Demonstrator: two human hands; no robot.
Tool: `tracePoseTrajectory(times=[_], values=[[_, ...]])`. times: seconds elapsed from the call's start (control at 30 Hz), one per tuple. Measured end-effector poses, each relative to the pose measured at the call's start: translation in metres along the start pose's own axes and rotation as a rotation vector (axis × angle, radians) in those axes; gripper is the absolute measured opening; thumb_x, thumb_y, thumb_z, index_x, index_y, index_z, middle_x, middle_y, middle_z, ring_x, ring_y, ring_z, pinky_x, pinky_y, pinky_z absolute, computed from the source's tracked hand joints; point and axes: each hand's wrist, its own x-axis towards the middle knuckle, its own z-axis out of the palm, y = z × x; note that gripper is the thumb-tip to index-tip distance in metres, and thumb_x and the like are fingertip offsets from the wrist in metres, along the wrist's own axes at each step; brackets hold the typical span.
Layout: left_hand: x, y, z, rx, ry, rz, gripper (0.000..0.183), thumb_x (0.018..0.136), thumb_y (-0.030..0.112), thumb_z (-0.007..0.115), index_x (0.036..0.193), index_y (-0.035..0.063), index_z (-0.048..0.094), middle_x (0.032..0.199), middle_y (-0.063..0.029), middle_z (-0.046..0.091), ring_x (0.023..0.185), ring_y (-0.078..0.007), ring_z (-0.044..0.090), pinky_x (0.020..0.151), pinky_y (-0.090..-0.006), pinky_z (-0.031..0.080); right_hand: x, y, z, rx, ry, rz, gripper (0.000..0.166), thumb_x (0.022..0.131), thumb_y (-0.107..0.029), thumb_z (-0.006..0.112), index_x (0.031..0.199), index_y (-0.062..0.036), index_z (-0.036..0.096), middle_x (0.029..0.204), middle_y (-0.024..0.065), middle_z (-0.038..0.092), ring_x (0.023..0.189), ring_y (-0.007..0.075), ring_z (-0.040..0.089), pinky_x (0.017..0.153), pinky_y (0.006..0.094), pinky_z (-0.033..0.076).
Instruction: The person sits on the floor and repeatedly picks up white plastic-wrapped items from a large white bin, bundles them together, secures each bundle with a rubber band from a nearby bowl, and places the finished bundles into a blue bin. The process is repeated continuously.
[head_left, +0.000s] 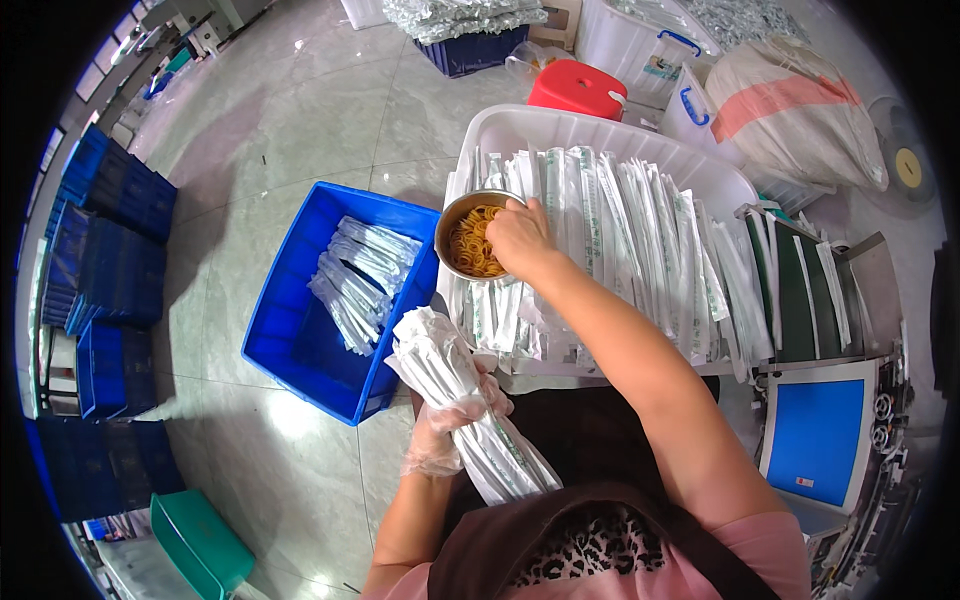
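My left hand (457, 420), in a thin clear plastic glove, is closed around a bundle of long white paper-and-plastic packets (469, 397). With its fingertips over the rim, my bare right hand (517, 236) reaches into a round steel bowl (442, 247) of yellowish rubber bands (474, 244); whether it pinches a band is hidden. The bowl rests on long packets (622, 225) packed in a translucent plastic tub (600, 124). To the left, a blue plastic crate (292, 330) on the floor holds bundles of packets (360, 277).
A red plastic stool (577, 86) stands behind the tub. At the far left are stacked blue crates (112, 262) and a green bin (199, 540). A machine with a blue panel (817, 435) stands at the right, below a metal chute with packets. A woven sack (795, 112) lies at the upper right.
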Motion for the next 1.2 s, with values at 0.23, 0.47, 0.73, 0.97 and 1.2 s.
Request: tracePoseTrajectory(times=[0.23,0.47,0.73,0.97,1.2], values=[[0.004,0.008,0.0,0.057,0.055,0.026,0.066,0.054,0.007,0.069,0.115,-0.0024,0.047,0.08,-0.0072,0.054,0.07,-0.0221,0.054,0.072,-0.038,0.043,-0.01,-0.007,-0.016,0.154,0.125,0.042,0.012,0.072,-0.004,0.056,0.071,-0.0073,0.067,0.077,0.0085,0.064,0.08,0.0248,0.059,0.08,0.0376,0.045],[0.006,0.009,0.029,0.33,0.109,0.126,0.08,0.057,0.011,0.068,0.13,-0.0003,0.037,0.085,-0.0101,0.059,0.075,-0.0218,0.057,0.071,-0.0329,0.047,-0.064,-0.022,-0.03,0.589,0.19,0.112,0.009,0.074,-0.003,0.059,0.078,-0.0041,0.067,0.082,0.0107,0.063,0.074,0.026,0.061,0.066,0.0345,0.049],[0.016,-0.004,0.036,0.494,0.093,0.075,0.062,0.056,0.008,0.061,0.116,-0.0001,0.046,0.098,-0.0096,0.055,0.086,-0.0231,0.059,0.081,-0.0322,0.049,-0.148,-0.053,-0.083,0.582,0.162,0.054,0.017,0.073,-0.004,0.06,0.089,-0.002,0.057,0.078,0.0116,0.061,0.068,0.0311,0.06,0.06,0.039,0.048],[0.015,-0.047,0.045,-0.064,-0.762,-0.308,0.064,0.074,0.045,0.067,0.122,0.0131,0.039,0.057,-0.0076,0.046,0.045,-0.0226,0.044,0.045,-0.0323,0.038,-0.132,0.05,-0.04,0.566,0.234,0.251,0.006,0.074,-0.009,0.056,0.077,-0.0037,0.054,0.083,0.0158,0.055,0.081,0.0332,0.053,0.069,0.0427,0.044],[0.033,-0.059,0.057,0.356,-0.371,-0.402,0.054,0.073,0.034,0.067,0.116,0.0081,0.045,0.067,-0.0092,0.051,0.057,-0.0221,0.048,0.053,-0.0326,0.041,-0.232,0.007,-0.072,1.877,0.194,0.12,0.016,0.068,0.008,0.045,0.061,-0.0017,0.055,0.068,0.0118,0.061,0.072,0.0197,0.06,0.071,0.0333,0.047]])
